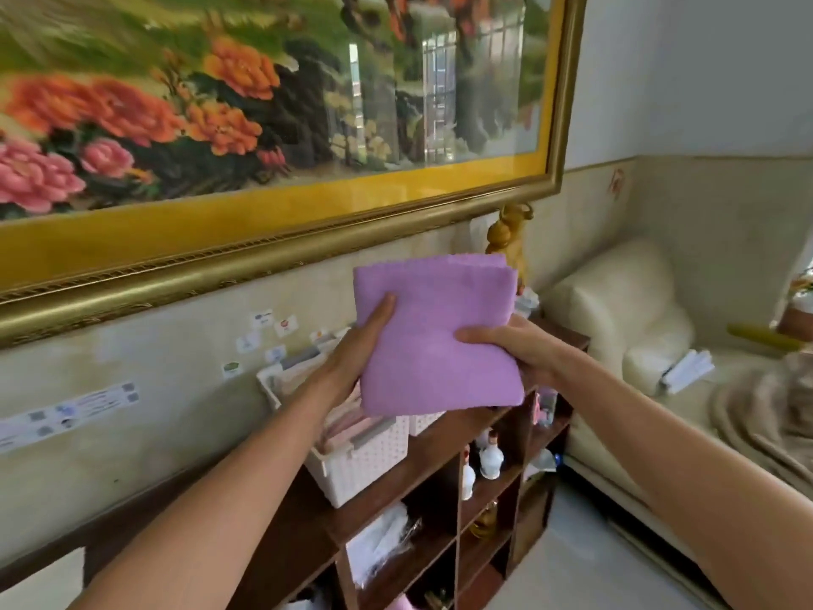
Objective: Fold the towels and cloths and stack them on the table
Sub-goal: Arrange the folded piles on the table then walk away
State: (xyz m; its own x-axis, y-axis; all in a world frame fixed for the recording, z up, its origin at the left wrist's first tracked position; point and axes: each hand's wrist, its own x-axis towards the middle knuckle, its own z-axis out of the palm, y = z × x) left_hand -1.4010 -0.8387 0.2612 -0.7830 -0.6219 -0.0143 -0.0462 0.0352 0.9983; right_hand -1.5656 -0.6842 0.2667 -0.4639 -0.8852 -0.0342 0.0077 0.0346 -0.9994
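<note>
Both hands hold a folded purple cloth (435, 341) up in the air, just above the white basket (356, 451) that sits on the dark wooden shelf unit (440, 490); the left hand (356, 345) grips the cloth's left edge, thumb on the front, and the right hand (506, 345) pinches its right edge, thumb across the face; the layers look fairly square, so the step is likely a last fold or setting down; keep the edges aligned, hold both sides level, and lower it flat so the layers do not slip.
</note>
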